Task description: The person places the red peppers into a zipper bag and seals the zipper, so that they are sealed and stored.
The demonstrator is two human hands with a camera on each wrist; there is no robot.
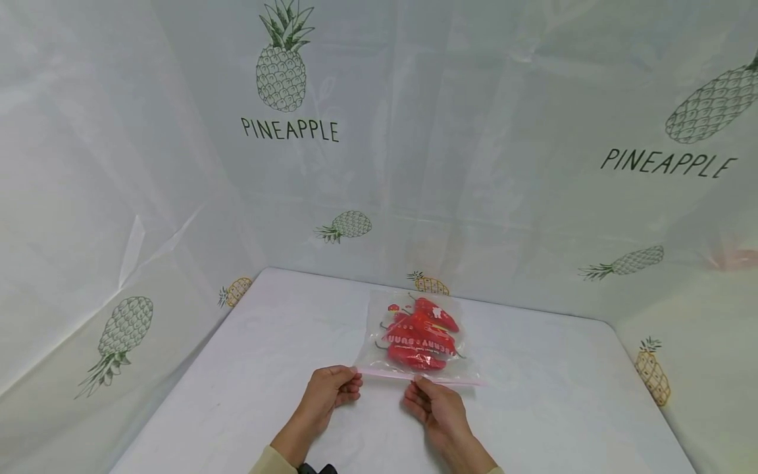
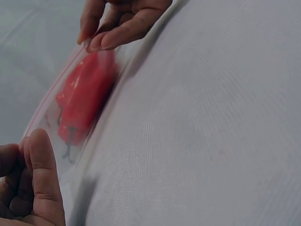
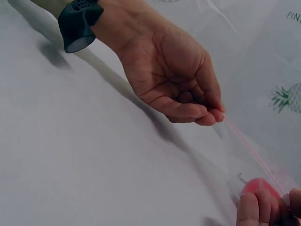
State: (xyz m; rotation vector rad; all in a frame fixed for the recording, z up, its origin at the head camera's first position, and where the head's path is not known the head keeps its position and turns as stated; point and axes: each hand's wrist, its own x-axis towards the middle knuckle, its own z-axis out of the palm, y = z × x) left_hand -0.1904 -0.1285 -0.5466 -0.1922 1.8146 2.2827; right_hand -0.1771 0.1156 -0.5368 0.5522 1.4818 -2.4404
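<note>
A clear zip bag (image 1: 468, 349) with a pink seal strip and printed lettering lies on the table, its seal edge toward me and lifted. Several red peppers (image 1: 417, 359) with green stems are inside it. My left hand (image 1: 322, 398) pinches the left corner of the seal between thumb and forefinger. About midway along the strip, my right hand (image 1: 439, 409) pinches the seal; a small pale piece (image 2: 86, 42) shows at its fingertips in the left wrist view. In the right wrist view, the pink strip (image 3: 251, 149) runs taut between both hands.
A white cloth covers the table (image 1: 551, 382). Pale sheeting (image 1: 450, 164) printed with pineapples hangs behind and at both sides. The left wrist wears a dark strap (image 3: 77, 28).
</note>
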